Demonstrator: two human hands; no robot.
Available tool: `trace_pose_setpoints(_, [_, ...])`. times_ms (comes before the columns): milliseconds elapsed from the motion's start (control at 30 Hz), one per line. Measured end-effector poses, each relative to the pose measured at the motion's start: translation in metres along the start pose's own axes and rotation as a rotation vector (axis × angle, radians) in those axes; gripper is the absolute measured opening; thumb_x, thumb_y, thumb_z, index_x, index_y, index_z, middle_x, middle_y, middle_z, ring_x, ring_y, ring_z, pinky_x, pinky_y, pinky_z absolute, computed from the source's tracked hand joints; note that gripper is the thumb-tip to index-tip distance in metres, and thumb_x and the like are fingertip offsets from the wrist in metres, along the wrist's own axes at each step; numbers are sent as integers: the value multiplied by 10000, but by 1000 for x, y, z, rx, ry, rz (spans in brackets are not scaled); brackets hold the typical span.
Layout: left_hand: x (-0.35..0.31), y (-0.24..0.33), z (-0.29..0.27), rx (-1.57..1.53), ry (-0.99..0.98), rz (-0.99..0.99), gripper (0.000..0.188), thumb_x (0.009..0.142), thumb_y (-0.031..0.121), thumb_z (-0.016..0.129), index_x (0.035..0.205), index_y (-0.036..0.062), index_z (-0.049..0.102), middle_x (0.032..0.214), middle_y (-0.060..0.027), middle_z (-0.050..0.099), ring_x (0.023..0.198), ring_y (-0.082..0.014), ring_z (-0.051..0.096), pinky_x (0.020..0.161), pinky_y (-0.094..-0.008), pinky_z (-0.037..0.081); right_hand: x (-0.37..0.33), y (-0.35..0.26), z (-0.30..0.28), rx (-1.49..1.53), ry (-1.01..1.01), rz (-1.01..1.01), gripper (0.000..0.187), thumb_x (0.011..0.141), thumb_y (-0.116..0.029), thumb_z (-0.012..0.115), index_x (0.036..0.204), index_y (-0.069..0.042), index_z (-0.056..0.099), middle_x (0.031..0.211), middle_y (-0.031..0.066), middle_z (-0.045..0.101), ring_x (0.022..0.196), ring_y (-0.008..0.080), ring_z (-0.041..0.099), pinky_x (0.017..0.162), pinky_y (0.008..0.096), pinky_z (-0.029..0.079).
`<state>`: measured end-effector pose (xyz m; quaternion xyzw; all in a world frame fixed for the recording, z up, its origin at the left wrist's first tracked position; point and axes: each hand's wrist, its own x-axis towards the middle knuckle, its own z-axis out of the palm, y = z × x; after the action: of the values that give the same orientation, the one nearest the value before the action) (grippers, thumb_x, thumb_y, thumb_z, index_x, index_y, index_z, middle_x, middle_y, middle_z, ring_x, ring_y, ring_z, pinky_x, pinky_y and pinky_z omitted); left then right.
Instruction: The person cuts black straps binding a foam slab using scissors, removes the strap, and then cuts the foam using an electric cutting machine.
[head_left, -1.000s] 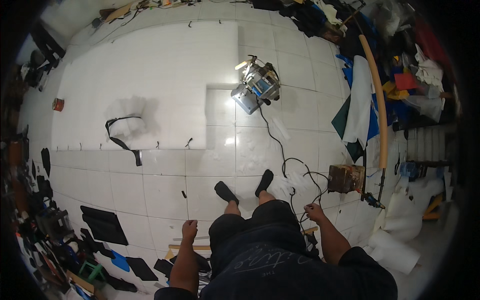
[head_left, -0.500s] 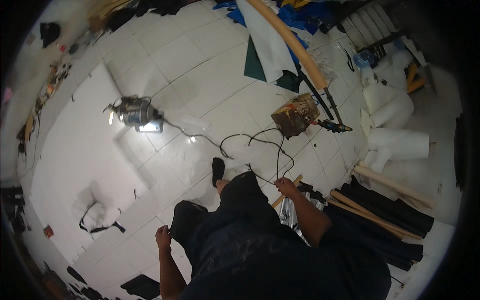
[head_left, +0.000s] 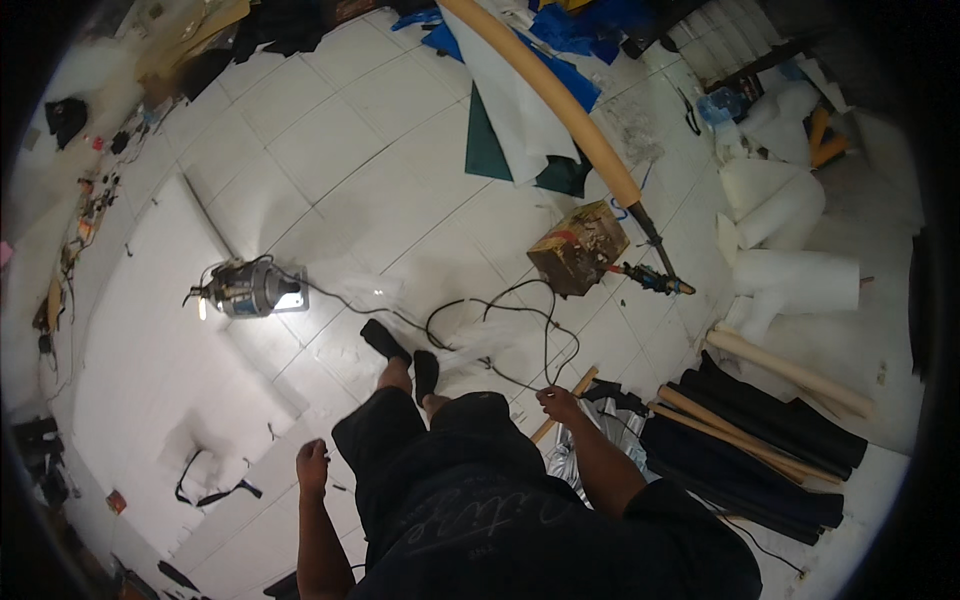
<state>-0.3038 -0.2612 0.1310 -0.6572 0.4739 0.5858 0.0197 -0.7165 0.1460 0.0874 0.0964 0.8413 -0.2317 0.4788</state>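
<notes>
My right hand [head_left: 557,403] is closed around a black electric cable [head_left: 470,302], which lies in loose loops on the tiles ahead of my feet. From those loops the cable runs left to a grey electric machine [head_left: 245,288] with a round motor body, a shiny flat base and a glowing lamp. That machine stands by the edge of a large white sheet [head_left: 130,330]. Out to my left side hangs my left hand [head_left: 313,460], its fingers curled; whether anything is inside them is hidden. My dark-socked feet [head_left: 427,372] stand on the white floor between the machine and the cable loops.
A worn wooden block [head_left: 575,250] sits ahead right, beneath a long tan roll [head_left: 560,100] on a metal bar. Dark fabric rolls [head_left: 740,460] and silver foil [head_left: 568,468] lie near my right arm. White rolls [head_left: 795,280] line the right wall; a black strap [head_left: 215,492] rests left.
My body has stepped forward and a second foot has come into view. My right hand keeps hold of the cable. The machine and sheet appear lower in view; my left hand has shifted slightly left.
</notes>
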Motion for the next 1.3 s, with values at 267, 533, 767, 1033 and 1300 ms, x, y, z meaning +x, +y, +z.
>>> trace_pose_setpoints(267, [20,3,-5,72,-49,-300,307,939,241,590,1088,-25,629,810,-61,613,609,-131,562,508,-269,434,19,-60,-32,-140,123,-103,412,900,-402,660,1097,-41,642,817,58,656,675,131,606,566,295,492])
trace_pose_setpoints(533, [73,77,-12,-120,64,-141,313,950,238,576,1116,-25,609,825,-74,615,615,-125,555,503,-245,419,19,-171,-26,-380,26,-196,492,885,-466,631,1122,-37,668,1074,204,679,1022,352,644,883,437,508])
trace_pose_setpoints(767, [92,140,46,-57,21,-137,315,915,250,608,1055,-28,654,837,-71,640,672,-149,578,595,-302,474,103,-147,-95,-217,36,-148,360,888,-397,648,981,-53,706,746,92,670,698,214,668,650,368,526])
trace_pose_setpoints(1033, [120,197,114,-193,102,-363,265,913,246,557,946,-2,646,752,-81,606,553,-160,557,443,-302,420,211,-246,-172,-790,224,-531,591,901,-571,538,1110,-31,654,1040,252,668,1026,431,627,934,493,454])
trace_pose_setpoints(1300, [147,337,188,-173,-120,-29,341,942,251,536,1135,-19,611,873,-130,661,704,-179,612,545,-277,474,226,-648,-192,-566,-10,-590,426,907,-381,591,1144,-29,632,1160,208,651,1098,373,609,942,433,484])
